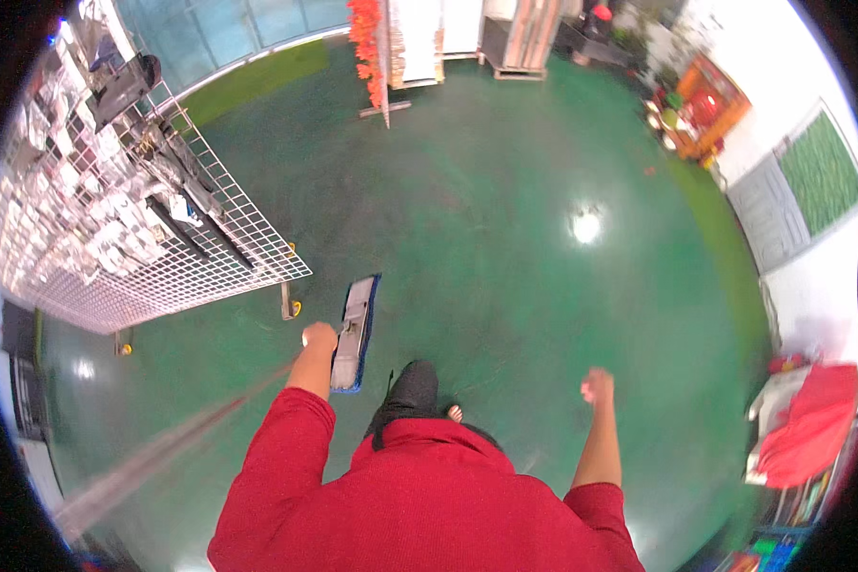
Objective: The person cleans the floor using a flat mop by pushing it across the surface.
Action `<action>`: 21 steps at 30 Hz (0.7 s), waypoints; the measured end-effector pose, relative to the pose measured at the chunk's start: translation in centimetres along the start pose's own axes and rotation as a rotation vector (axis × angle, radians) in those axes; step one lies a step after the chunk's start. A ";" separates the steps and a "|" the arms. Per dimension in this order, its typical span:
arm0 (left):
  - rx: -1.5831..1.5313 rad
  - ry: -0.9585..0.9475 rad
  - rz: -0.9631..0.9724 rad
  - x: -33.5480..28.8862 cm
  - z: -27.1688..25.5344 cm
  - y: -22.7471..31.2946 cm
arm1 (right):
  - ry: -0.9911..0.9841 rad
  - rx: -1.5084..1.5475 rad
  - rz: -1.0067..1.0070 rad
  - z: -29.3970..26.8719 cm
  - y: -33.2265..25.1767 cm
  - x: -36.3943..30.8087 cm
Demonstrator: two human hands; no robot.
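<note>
A flat dust mop [354, 329] with a grey plate and blue fringe lies on the green floor, ahead and slightly to the left of my feet. My left hand [320, 337] is closed round its pole, which slants back past my left side and is blurred toward the lower left. My right hand [598, 385] hangs out to the right, away from the mop, its fingers curled in and nothing visible in them.
At left stands a white wire-grid rack [257, 234] hung with many small packets, on feet with yellow wheels. Far ahead is a stand with orange leaves [365, 48]. An orange-framed cabinet [710, 107] and a red cloth [815, 424] are along the right wall.
</note>
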State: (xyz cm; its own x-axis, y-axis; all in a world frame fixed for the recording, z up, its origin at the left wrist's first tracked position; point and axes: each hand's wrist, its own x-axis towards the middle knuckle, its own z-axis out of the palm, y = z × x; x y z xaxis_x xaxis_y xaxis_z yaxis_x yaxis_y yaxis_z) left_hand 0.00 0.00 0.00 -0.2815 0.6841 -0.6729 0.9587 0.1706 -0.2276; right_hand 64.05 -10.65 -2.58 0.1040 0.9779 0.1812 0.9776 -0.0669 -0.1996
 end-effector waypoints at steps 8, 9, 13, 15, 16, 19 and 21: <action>0.072 0.118 0.138 13.0 -21.2 7.0 | -0.103 0.930 -0.307 -22.3 -31.6 40.3; 0.044 0.102 0.138 13.4 -22.1 8.3 | -0.186 0.934 -0.497 -23.7 -35.3 42.2; 0.329 0.073 0.246 17.8 -31.8 10.2 | -0.357 1.114 -1.171 -28.3 -50.4 48.1; 0.259 0.077 0.150 23.8 -33.2 10.7 | -0.249 1.152 -1.406 -28.5 -56.4 50.6; 0.221 0.146 0.129 25.9 -35.2 12.7 | -0.135 1.157 -1.419 -28.0 -58.4 52.3; 0.196 0.106 0.116 34.1 -36.2 13.4 | -0.481 1.520 -1.230 -26.8 -64.7 55.7; 0.152 0.108 0.108 37.4 -39.0 14.5 | -0.564 1.489 -1.220 -24.6 -66.8 59.7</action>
State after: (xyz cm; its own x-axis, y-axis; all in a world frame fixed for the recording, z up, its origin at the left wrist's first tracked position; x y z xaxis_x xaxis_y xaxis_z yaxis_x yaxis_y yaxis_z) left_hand 4.94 55.71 -1.06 -0.1632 0.7658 -0.6220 0.9637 -0.0113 -0.2668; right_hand 9.42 47.36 45.29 -0.7208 0.3342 0.6073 -0.4435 0.4509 -0.7746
